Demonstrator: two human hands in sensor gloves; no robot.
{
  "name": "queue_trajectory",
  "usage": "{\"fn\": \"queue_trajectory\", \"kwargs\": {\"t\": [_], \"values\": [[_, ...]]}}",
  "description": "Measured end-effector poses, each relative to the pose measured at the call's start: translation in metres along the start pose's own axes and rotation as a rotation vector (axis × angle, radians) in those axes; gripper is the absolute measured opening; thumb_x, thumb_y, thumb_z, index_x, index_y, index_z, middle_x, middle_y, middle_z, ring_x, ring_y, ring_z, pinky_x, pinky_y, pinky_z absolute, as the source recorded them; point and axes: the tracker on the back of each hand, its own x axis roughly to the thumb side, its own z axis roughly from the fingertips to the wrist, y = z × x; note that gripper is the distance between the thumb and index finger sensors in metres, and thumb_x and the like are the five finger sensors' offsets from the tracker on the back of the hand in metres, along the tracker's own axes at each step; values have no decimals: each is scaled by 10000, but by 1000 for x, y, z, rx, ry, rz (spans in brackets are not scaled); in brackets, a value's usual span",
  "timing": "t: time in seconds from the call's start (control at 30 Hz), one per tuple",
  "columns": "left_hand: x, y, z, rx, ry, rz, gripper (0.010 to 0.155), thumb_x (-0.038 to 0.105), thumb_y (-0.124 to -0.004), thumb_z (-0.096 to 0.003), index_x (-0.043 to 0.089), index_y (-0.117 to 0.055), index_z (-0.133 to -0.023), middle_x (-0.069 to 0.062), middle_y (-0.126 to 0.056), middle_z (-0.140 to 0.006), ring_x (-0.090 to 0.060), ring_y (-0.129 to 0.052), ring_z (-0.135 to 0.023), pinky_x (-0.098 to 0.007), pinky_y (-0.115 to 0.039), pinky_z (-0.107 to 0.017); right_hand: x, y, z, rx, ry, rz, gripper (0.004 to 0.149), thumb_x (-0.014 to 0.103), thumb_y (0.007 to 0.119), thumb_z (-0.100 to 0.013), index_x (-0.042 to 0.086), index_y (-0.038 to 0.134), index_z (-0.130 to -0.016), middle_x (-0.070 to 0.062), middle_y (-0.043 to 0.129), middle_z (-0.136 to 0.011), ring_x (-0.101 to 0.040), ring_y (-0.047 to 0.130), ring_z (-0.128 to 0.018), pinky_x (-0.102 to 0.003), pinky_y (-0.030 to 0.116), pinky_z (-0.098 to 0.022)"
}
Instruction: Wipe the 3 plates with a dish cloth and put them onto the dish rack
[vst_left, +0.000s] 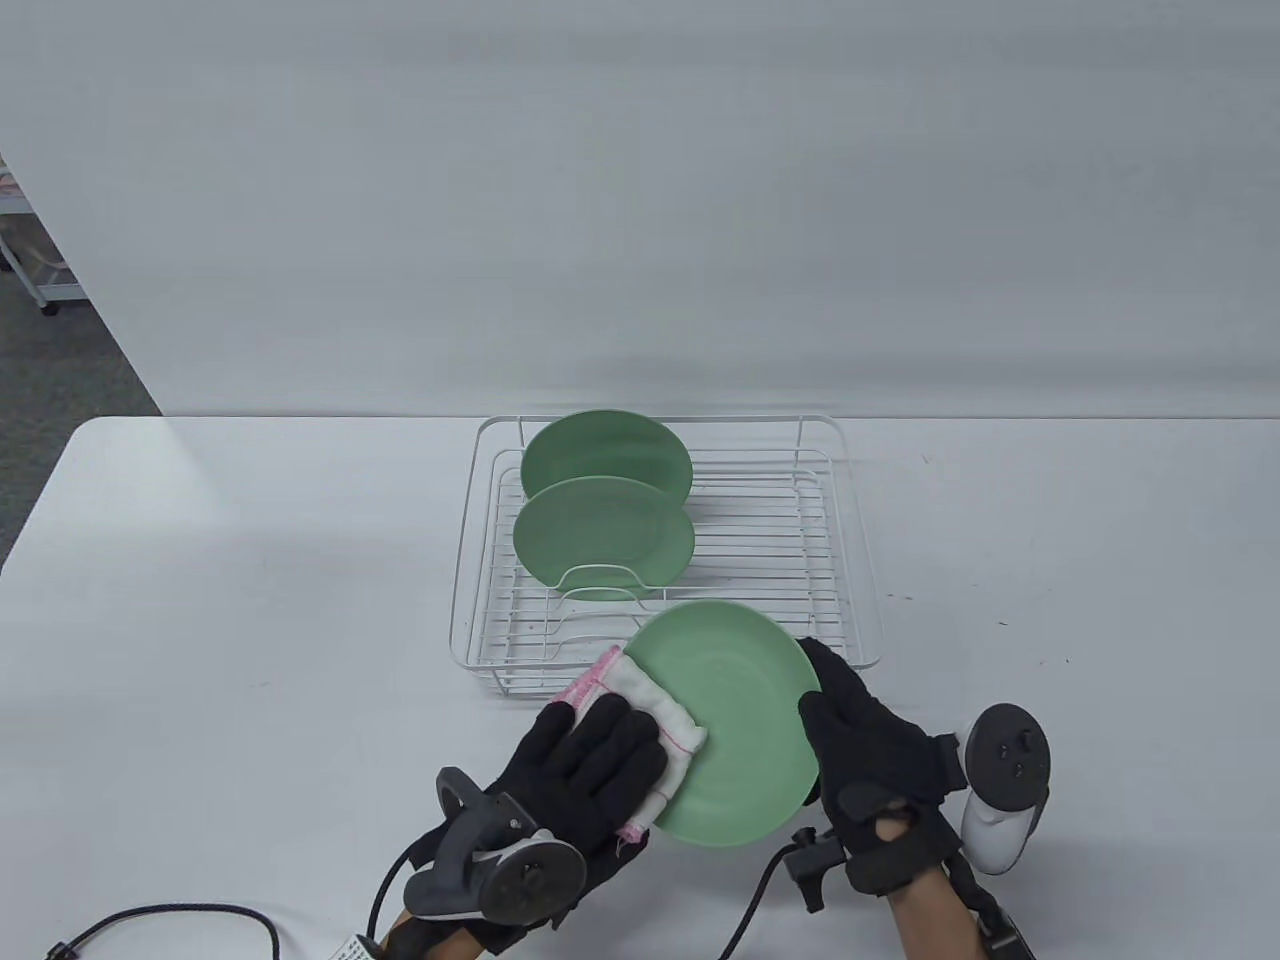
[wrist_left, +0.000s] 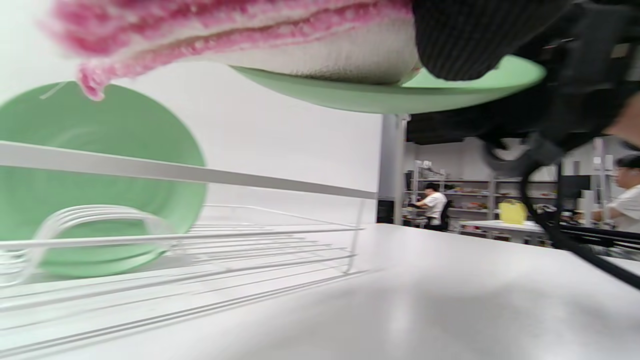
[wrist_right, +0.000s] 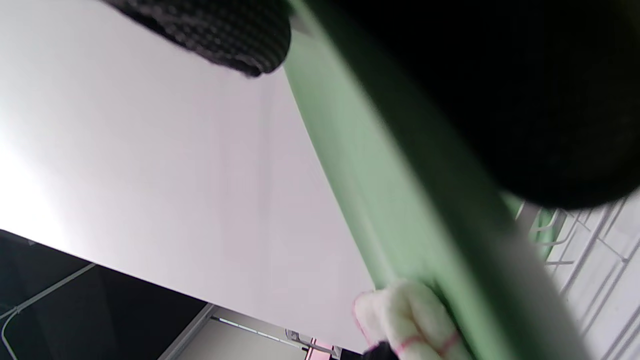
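A green plate (vst_left: 735, 725) hangs tilted above the table just in front of the white wire dish rack (vst_left: 860, 600). My right hand (vst_left: 850, 730) grips its right rim, thumb on top. My left hand (vst_left: 590, 760) presses a folded white dish cloth with pink edging (vst_left: 650, 715) flat onto the plate's left side. Two more green plates stand upright in the rack's left slots, one behind (vst_left: 605, 460) the other (vst_left: 600, 535). The left wrist view shows the cloth (wrist_left: 310, 45) on the held plate (wrist_left: 400, 95) from below, with a racked plate (wrist_left: 95, 185). Plate edge (wrist_right: 380, 190) and cloth (wrist_right: 405, 315) fill the right wrist view.
The rack's right half holds nothing. A black cable (vst_left: 150, 925) lies on the white table (vst_left: 250, 600) at the front left. Beyond the table's far right, the left wrist view shows shelves and people (wrist_left: 432, 202) in the room.
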Motion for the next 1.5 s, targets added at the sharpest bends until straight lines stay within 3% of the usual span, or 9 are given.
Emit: {"fn": "queue_trajectory", "kwargs": {"t": [0.23,0.43,0.6,0.83,1.17,1.37,1.5], "values": [[-14,-9,-2,-58,97,66,800,652,-674,-431,299,-422,-1104,-17,-385,-1183,-324,-341,-1114,-661,-456,-745,5,36,7,165,-9,106,641,345,743,-415,-4,668,-947,-337,917,-657,-383,1027,-180,-483,887,-77],[0,-12,-5,-78,47,102,871,709,-599,-406,287,-309,-1111,-42,-279,-1178,-347,-273,-1107,-663,-439,-747,2,59,9,239,13,175,653,364,713,-420,-6,654,-955,-338,909,-667,-375,1032,-199,-479,892,-91],[14,-14,-6,-90,-31,154,903,731,-571,-398,283,-235,-1106,-53,-215,-1172,-351,-243,-1108,-666,-436,-747,-4,62,6,236,49,130,654,384,683,-423,7,660,-957,-331,910,-671,-374,1031,-211,-479,893,-98],[30,-13,-6,-102,-129,178,906,738,-578,-397,291,-229,-1104,-40,-245,-1182,-343,-283,-1118,-665,-443,-747,-16,50,0,219,141,-33,661,417,669,-433,64,630,-991,-316,901,-694,-372,1031,-243,-477,896,-124],[52,-4,1,-37,-241,95,858,587,-796,-425,295,-347,-1096,-18,-436,-1176,-309,-450,-1122,-665,-483,-744,-19,11,-6,74,206,-138,697,395,776,-424,11,593,-975,-282,909,-697,-375,1044,-253,-480,909,-132],[48,1,5,9,-203,-17,762,460,-818,-448,287,-433,-1082,-34,-562,-1149,-309,-587,-1101,-660,-523,-739,-19,-11,-5,14,187,-161,691,377,791,-416,8,604,-970,-283,906,-700,-374,1045,-254,-477,911,-133],[30,4,3,9,-122,-96,709,438,-803,-455,303,-483,-1073,-13,-590,-1143,-305,-590,-1099,-650,-532,-738,-21,-19,-5,-4,190,-184,674,370,802,-409,1,642,-950,-293,927,-677,-364,1043,-204,-460,908,-93]]}}
